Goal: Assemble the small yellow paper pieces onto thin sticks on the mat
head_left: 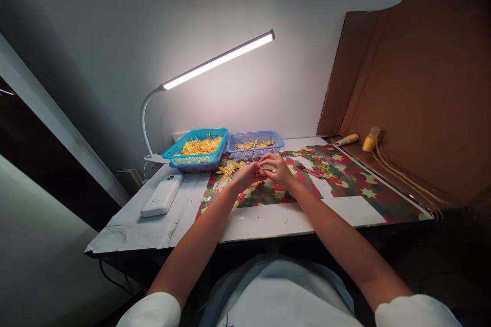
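Above the patterned mat (349, 163), my left hand (248, 176) and my right hand (279, 169) meet with their fingertips pinched together. Whatever sits between them is too small to make out. Just left of my left hand lies a bunch of yellow pieces with thin stems (229, 169). Behind my hands stands a purple-blue basket (256, 152) with some yellow pieces in it. The turquoise basket (195, 158) to its left holds a larger heap of pale yellow pieces. A red-handled tool (311, 171) rests on the mat to the right of my right hand.
A lit desk lamp (218, 64) arches over the table (192, 204). Near the left edge lies a white power bank (162, 196). On the right are a yellow-handled tool (347, 140), a small yellow-filled container (370, 140), pale cords (406, 179) and a tall cardboard sheet (414, 71).
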`<move>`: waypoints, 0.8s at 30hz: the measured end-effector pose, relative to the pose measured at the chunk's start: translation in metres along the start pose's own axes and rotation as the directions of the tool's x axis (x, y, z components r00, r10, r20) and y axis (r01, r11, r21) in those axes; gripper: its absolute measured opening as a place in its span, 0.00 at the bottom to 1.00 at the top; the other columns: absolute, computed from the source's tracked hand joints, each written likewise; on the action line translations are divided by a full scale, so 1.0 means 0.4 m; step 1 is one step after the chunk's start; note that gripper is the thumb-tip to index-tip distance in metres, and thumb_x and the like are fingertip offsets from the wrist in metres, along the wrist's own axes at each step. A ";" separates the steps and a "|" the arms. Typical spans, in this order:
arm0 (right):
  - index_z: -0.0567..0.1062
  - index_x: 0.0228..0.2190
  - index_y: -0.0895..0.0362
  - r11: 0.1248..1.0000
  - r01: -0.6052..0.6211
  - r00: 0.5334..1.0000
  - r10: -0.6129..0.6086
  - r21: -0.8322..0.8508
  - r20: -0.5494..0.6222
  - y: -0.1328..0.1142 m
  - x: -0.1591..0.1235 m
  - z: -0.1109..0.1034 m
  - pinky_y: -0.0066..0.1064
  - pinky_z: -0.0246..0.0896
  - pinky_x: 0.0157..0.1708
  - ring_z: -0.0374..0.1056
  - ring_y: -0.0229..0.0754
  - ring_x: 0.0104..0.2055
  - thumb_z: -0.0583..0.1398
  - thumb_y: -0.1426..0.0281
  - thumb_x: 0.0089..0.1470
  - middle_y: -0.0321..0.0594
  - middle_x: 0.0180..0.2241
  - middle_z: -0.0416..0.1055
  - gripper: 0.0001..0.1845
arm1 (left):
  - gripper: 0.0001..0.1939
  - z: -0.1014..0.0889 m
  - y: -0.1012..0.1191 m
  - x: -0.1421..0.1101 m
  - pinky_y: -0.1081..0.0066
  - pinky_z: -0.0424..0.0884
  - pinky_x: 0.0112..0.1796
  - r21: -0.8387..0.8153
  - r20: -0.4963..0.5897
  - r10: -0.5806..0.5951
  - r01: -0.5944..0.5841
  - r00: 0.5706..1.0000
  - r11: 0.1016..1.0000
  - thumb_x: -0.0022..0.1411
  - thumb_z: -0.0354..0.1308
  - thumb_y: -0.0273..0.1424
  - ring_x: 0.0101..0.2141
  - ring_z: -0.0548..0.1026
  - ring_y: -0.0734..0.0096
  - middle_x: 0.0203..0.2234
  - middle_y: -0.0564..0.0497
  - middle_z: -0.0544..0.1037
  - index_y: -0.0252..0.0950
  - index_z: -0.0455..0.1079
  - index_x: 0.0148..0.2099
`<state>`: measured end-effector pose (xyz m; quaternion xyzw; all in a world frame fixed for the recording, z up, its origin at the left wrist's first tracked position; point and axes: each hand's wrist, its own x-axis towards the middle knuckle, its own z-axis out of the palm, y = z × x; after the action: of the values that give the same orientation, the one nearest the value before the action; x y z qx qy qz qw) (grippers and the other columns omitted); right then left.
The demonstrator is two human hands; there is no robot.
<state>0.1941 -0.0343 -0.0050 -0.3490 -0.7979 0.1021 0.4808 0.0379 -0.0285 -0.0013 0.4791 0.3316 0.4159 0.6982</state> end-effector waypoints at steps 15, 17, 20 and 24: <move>0.78 0.42 0.46 0.998 -0.013 0.999 0.011 -0.056 -0.044 0.008 -0.006 0.008 0.44 0.59 0.46 0.64 0.47 0.44 0.60 0.71 0.51 0.38 0.40 0.73 0.16 | 0.14 -0.007 0.000 0.006 0.69 0.72 0.40 -0.042 0.021 0.018 -0.017 1.000 0.999 0.52 0.54 0.29 0.24 0.71 0.76 0.16 0.52 0.69 0.33 0.62 0.17; 0.79 0.40 0.47 0.998 -0.034 0.998 0.031 -0.052 -0.053 0.007 -0.006 0.007 0.43 0.59 0.46 0.65 0.47 0.44 0.60 0.72 0.51 0.39 0.39 0.74 0.15 | 0.15 -0.009 -0.002 0.009 0.69 0.72 0.38 -0.053 0.013 0.035 -0.035 0.999 0.998 0.52 0.55 0.31 0.25 0.72 0.75 0.16 0.51 0.70 0.33 0.62 0.16; 0.80 0.38 0.48 0.995 -0.073 0.996 0.069 -0.061 -0.058 0.004 -0.006 0.006 0.43 0.59 0.45 0.66 0.47 0.43 0.60 0.72 0.51 0.39 0.38 0.74 0.13 | 0.16 -0.010 -0.005 0.011 0.69 0.72 0.37 -0.067 -0.011 0.048 -0.048 0.999 0.997 0.53 0.57 0.33 0.24 0.72 0.74 0.16 0.52 0.69 0.33 0.62 0.17; 0.80 0.35 0.49 0.992 -0.087 0.994 0.081 -0.093 -0.068 -0.001 -0.007 0.006 0.42 0.59 0.44 0.66 0.46 0.42 0.59 0.72 0.51 0.39 0.37 0.75 0.11 | 0.16 -0.004 -0.006 0.010 0.70 0.73 0.36 -0.074 -0.062 0.040 -0.044 0.997 0.996 0.53 0.57 0.30 0.26 0.73 0.73 0.17 0.51 0.69 0.34 0.59 0.17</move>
<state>0.1927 -0.0361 -0.0081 -0.4078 -0.7707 0.0726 0.4842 0.0389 -0.0250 -0.0044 0.4467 0.3264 0.4570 0.6964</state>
